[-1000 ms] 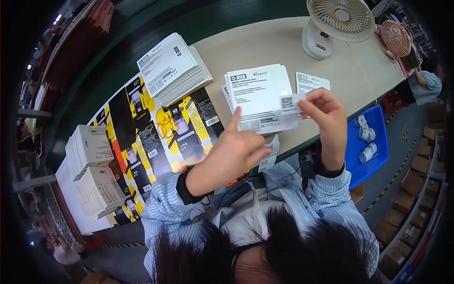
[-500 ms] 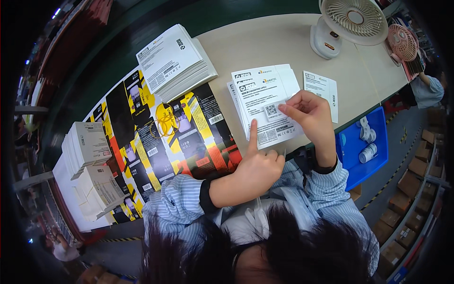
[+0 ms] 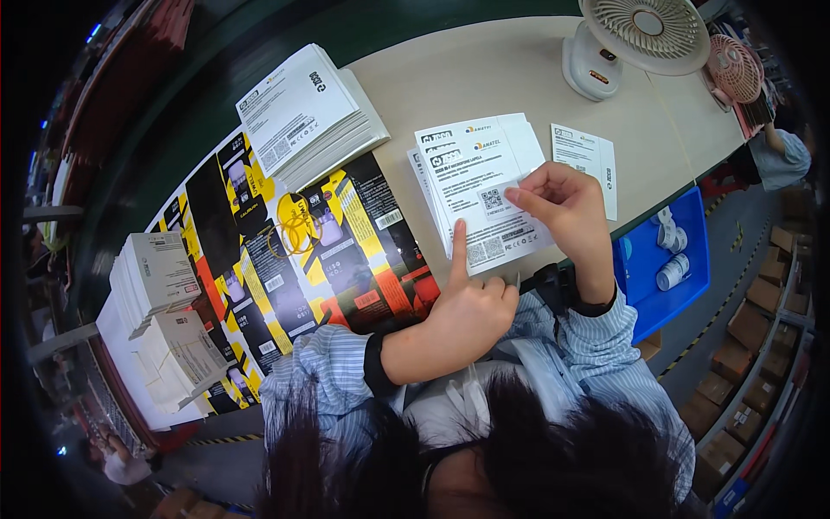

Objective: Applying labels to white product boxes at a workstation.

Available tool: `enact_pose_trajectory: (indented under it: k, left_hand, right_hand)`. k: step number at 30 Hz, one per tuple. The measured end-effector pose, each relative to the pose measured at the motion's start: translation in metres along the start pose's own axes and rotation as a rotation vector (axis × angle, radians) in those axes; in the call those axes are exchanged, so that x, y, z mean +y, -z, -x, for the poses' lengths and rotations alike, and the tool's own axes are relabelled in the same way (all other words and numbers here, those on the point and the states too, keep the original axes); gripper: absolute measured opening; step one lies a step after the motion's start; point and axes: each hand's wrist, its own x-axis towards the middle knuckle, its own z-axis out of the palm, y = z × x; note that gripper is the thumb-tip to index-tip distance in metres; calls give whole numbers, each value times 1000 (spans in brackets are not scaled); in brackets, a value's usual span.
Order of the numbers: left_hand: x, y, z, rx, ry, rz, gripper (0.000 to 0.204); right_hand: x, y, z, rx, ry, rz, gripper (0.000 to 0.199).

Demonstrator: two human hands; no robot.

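Observation:
A small white label [image 3: 494, 201] with a square code lies against the top sheet of a stack of printed white cards [image 3: 474, 180]. My right hand [image 3: 568, 210] pinches the label's right edge between thumb and fingertips. From the lower left, my left hand [image 3: 475, 310] reaches to the cards. Its index finger is stretched out with the tip on the top card, and the other fingers are curled. A thin grey tip shows beside those curled fingers; what it belongs to is hidden. Another printed white card [image 3: 588, 147] lies to the right of the stack.
Thick stacks of white cards stand at the back [image 3: 298, 104] and left [image 3: 164, 268]. Yellow rubber bands [image 3: 294, 229] lie on a printed black-and-yellow sheet [image 3: 367, 259]. A white fan [image 3: 592, 73] stands far right; a blue bin [image 3: 644, 298] with label rolls hangs beside the table.
The label now lies flatter against the top card, with my right fingers still at its edge. My left index finger stays on the card. The whole view has shifted slightly.

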Motion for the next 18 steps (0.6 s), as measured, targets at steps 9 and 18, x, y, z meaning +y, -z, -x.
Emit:
enact_pose_trajectory:
  k: [9, 18]
  left_hand:
    - [0, -1, 0, -8, -10, -26, 9]
    - [1, 0, 0, -24, -2, -23, 13]
  right_hand:
    - [-1, -3, 2, 23, 9, 18, 13]
    - [-4, -5, 4, 23, 8, 88, 11]
